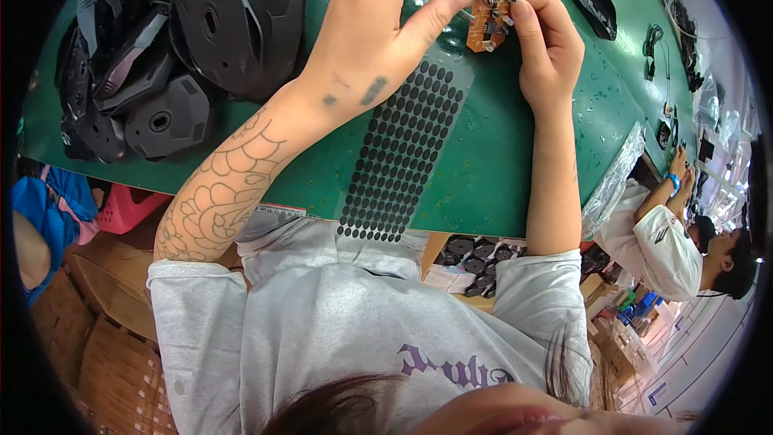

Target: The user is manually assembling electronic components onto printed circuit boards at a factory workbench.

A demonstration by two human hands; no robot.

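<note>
A small orange-brown circuit board [487,20] with black components is held up over the far part of the green table. My right hand [550,52] grips its right edge between thumb and curled fingers. On the opposite side, my left hand [394,24] is closed, its thumb and finger pinched at the board's left edge beside some thin wires. Whether those fingertips hold the board or only the wires is hard to make out. Beneath my hands lies a clear sheet of black oval pads [407,145], slanting toward the table's near edge.
Black mouse-shaped plastic shells [233,24] are heaped at the left of the green table [491,169]. Clear plastic wrap [616,181] lies at the right edge. A black shell [596,6] and cables [654,48] sit farther right. Another person [672,234] works beyond them.
</note>
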